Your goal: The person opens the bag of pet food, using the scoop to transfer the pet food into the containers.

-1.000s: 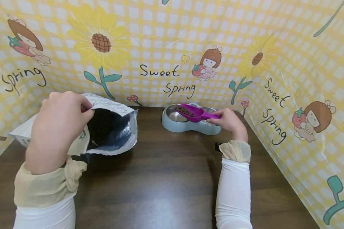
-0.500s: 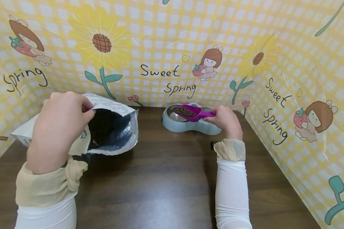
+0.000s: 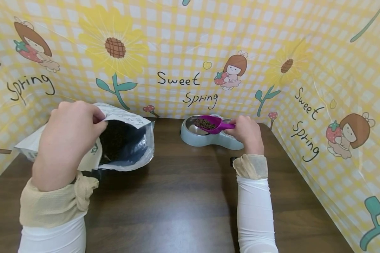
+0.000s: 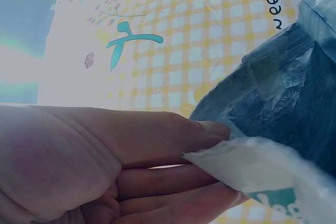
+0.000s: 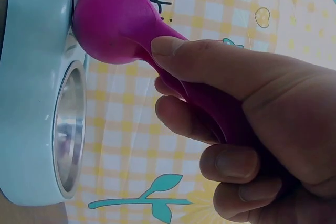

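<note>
My left hand (image 3: 68,140) pinches the upper rim of a white bag (image 3: 138,161), holding its mouth wide. Dark pellets (image 3: 114,140) lie inside against a silvery lining. In the left wrist view, thumb and fingers clasp the edge of the bag (image 4: 262,161). My right hand (image 3: 247,133) grips the handle of a purple scoop (image 3: 217,126), fingers curled round it in the right wrist view. Brown kibble (image 3: 205,123) fills the scoop, which hangs over the left steel bowl of a pale blue double pet bowl (image 3: 197,140). The scoop partly hides the right bowl.
Everything stands on a dark wooden table (image 3: 177,203). A yellow checked cloth (image 3: 177,42) with flowers and cartoon figures rises behind the bag and the pet bowl and along both sides.
My right hand has shifted slightly left, and its forearm has swung left too. The scoop stays over the left bowl with kibble in it. My left hand still holds the bag's rim.
</note>
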Demonstrator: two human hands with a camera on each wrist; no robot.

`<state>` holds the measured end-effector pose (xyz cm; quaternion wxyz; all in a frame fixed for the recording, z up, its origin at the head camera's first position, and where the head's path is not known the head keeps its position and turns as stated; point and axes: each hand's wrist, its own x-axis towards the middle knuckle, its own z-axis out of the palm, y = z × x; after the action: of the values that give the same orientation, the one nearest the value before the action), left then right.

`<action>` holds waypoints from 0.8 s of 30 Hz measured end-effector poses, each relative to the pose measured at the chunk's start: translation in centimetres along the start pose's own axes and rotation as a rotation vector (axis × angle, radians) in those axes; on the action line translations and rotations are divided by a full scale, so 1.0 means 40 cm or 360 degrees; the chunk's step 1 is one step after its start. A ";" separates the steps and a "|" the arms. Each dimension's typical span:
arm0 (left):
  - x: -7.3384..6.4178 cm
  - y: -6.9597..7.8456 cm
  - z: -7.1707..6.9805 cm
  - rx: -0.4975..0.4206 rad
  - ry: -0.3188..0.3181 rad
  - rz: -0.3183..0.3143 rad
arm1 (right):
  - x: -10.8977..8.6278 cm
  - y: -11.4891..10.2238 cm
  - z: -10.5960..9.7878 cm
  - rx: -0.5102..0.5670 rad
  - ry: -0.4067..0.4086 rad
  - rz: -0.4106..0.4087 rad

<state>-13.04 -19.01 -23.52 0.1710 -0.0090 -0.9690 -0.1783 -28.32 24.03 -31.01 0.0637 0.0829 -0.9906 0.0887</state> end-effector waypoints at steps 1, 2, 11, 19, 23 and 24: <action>0.000 0.001 0.000 0.0002 0.0000 0.0001 | 0.000 -0.001 0.001 -0.0006 0.0012 0.0003; 0.001 0.001 0.001 0.0005 -0.0002 0.0003 | -0.001 -0.003 0.001 -0.0017 0.0025 0.0004; 0.000 0.001 0.002 0.0010 0.0011 0.0018 | 0.002 -0.020 0.004 -0.0085 0.0107 0.0021; 0.000 0.001 0.002 0.0012 0.0010 0.0016 | 0.002 -0.028 0.005 -0.0086 0.0130 0.0017; 0.000 0.000 0.002 0.0014 0.0018 0.0027 | 0.002 -0.028 0.006 -0.0094 0.0150 0.0014; 0.001 0.000 0.002 0.0017 0.0020 0.0031 | 0.002 -0.027 0.007 -0.0097 0.0155 0.0013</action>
<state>-13.09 -18.98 -23.59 0.1787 -0.0164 -0.9687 -0.1715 -28.25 22.90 -31.07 0.1138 0.0724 -0.9889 0.0625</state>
